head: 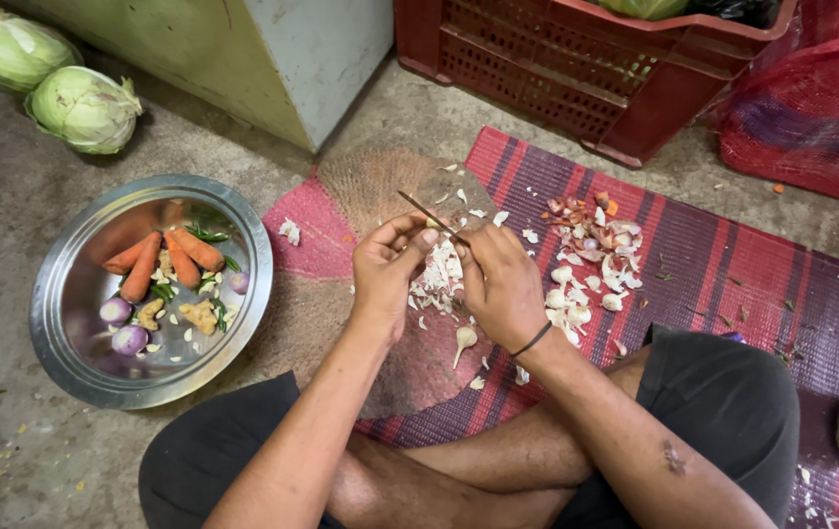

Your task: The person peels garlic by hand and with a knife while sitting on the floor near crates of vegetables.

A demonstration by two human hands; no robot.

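Steel bowl (59, 323) of carrots (160, 260), red crate (576, 73) of cabbage (645, 8), right hand (503, 284) fingers gripping knife (429, 216), left hand (387, 269) pinching garlic (431, 225).

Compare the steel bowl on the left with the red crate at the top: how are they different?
The steel bowl is round, shiny and shallow; the red crate is boxy, matt plastic with slotted walls. The bowl shows carrots, small onions and green chillies; the crate shows only a bit of green cabbage at its top edge. The bowl is fully in view, the crate is cut off. Both stand on the concrete floor.

soft even daylight, faint shadows, sharp focus, slight edge distortion
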